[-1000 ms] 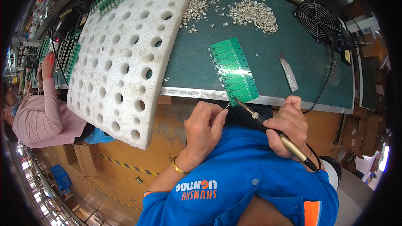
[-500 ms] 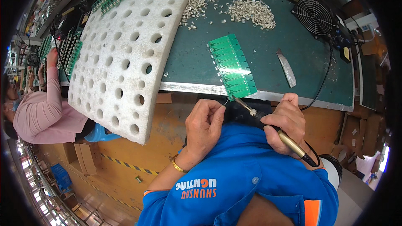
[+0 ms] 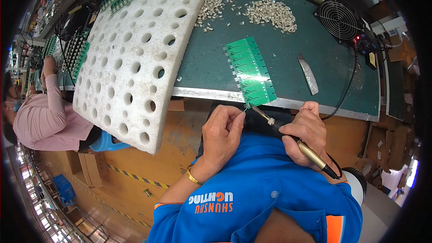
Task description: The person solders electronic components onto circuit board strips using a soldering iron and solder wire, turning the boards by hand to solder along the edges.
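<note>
A green circuit board panel [image 3: 249, 69] lies on the bench's near edge, with small metal-pinned parts along its left side. My right hand [image 3: 308, 128] is closed around a soldering iron [image 3: 310, 152] with a gold handle. Its tip rests at the panel's near left corner. In a pinch between thumb and forefinger, my left hand [image 3: 221, 130] holds a thin solder wire [image 3: 245, 110], its end close to the iron's tip. Whether wire and tip touch is too small to tell.
Two piles of small metal parts [image 3: 271, 14] lie at the back. On the left leans a white foam board [image 3: 121, 63] with holes. A black fan [image 3: 338, 17] stands back right, near a silver strip [image 3: 308, 74]. A co-worker in a pink top [image 3: 45, 114] sits far left.
My left hand has shifted slightly right and up, toward the iron's tip. A red light now shows beside the fan. The co-worker's hand has moved down and left.
</note>
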`<action>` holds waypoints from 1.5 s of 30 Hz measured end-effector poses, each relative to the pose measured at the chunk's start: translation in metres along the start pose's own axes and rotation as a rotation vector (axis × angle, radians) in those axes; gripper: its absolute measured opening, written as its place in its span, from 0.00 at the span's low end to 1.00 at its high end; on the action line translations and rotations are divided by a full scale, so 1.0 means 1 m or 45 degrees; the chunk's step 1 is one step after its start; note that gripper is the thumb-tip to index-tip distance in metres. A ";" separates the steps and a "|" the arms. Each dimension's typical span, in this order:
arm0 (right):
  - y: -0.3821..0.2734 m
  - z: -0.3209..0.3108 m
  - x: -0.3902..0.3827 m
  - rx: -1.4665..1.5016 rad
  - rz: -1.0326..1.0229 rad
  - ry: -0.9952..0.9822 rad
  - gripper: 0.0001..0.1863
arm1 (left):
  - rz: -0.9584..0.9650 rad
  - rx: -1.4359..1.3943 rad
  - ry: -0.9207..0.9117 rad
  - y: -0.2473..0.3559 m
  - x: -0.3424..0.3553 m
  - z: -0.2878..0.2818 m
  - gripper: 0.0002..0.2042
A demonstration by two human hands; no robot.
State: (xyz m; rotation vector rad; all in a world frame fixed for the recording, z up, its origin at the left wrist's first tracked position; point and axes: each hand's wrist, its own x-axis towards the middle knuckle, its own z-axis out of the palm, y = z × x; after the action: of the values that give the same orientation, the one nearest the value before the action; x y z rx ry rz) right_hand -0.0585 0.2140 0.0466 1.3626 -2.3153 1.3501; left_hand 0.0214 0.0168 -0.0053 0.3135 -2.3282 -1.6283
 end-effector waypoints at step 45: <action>0.000 0.000 -0.002 -0.015 -0.009 -0.015 0.15 | 0.072 0.049 -0.006 -0.002 0.006 0.004 0.04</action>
State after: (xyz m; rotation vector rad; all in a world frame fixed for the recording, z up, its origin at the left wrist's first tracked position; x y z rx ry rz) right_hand -0.0580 0.2154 0.0456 1.3770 -2.3201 1.3276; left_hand 0.0147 0.0183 -0.0077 0.2498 -2.3528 -1.5611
